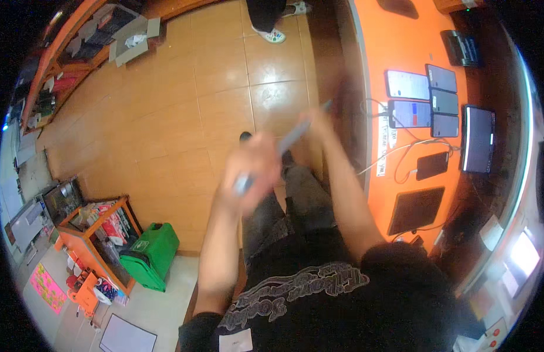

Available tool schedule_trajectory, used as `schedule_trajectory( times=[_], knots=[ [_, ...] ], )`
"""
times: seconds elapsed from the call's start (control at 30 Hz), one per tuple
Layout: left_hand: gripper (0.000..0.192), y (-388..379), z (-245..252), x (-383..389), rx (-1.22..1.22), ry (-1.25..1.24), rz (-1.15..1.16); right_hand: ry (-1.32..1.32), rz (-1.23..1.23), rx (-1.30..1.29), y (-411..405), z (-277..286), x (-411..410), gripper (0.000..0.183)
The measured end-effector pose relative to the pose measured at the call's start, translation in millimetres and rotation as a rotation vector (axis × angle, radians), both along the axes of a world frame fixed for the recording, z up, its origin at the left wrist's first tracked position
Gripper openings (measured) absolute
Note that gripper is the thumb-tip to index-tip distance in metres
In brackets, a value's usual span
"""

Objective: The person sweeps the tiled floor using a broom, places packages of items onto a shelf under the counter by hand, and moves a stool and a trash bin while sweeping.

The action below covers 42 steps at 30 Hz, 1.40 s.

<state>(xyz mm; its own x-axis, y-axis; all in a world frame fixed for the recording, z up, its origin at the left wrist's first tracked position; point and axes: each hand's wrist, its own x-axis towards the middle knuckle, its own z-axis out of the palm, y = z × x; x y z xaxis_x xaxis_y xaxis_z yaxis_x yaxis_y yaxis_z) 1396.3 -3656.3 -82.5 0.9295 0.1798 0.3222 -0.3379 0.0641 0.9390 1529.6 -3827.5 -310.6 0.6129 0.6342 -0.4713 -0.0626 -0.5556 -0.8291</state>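
Note:
My left hand (254, 171), blurred by motion, is closed around a grey rod-like handle (294, 134), whose pale rounded end pokes out at the heel of the hand. My right hand (314, 123) is farther along the same handle, near its far part, and also looks closed on it. The handle slants up to the right in front of my body. What its far end joins is blurred and dark, so I cannot tell what kind of tool it is. Both hands are above the tiled floor (166, 110), left of the orange counter (377, 53).
Several smartphones (408, 84), charging cables (402, 156), a tablet (416, 210) and a screen (478, 138) rest on the counter. A green bin (157, 251) and an orange-edged shelf unit (87, 246) stand at lower left. Another person's shoe (270, 34) and an open carton (131, 48) are farther off.

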Motion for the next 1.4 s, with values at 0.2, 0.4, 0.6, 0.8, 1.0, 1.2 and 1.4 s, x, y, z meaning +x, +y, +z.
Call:
schedule_trajectory(
  times=[0.2,0.4,0.6,0.8,1.0,1.2,1.4],
  knots=[
    [0.04,54.8,-25.7,37.3,-0.031,0.356,0.151,-0.591,0.308,0.22,81.9,-86.8,36.3,0.012],
    [0.035,30.7,71.6,0.3,0.353,0.224,0.157,-0.171,0.406,0.56,138.2,-16.2,-66.1,0.013],
    [0.04,59.9,139.2,-49.3,0.352,0.246,-0.101,-0.198,0.537,0.33,138.0,81.9,-97.4,0.015],
    [0.037,74.3,67.7,-80.2,0.092,0.264,0.281,-0.14,0.54,0.152,124.6,20.4,-96.7,0.018],
    [0.03,126.6,69.5,-132.6,0.472,0.468,0.024,0.133,0.553,0.565,251.7,-41.8,-225.9,0.021],
    [0.047,207.7,107.4,-178.0,0.616,0.455,0.37,-0.022,0.675,0.557,385.4,24.6,-279.5,0.01],
    [0.042,186.9,159.8,-215.8,0.404,0.14,0.144,-0.154,0.736,0.531,304.1,101.3,-248.6,0.016]
  ],
)
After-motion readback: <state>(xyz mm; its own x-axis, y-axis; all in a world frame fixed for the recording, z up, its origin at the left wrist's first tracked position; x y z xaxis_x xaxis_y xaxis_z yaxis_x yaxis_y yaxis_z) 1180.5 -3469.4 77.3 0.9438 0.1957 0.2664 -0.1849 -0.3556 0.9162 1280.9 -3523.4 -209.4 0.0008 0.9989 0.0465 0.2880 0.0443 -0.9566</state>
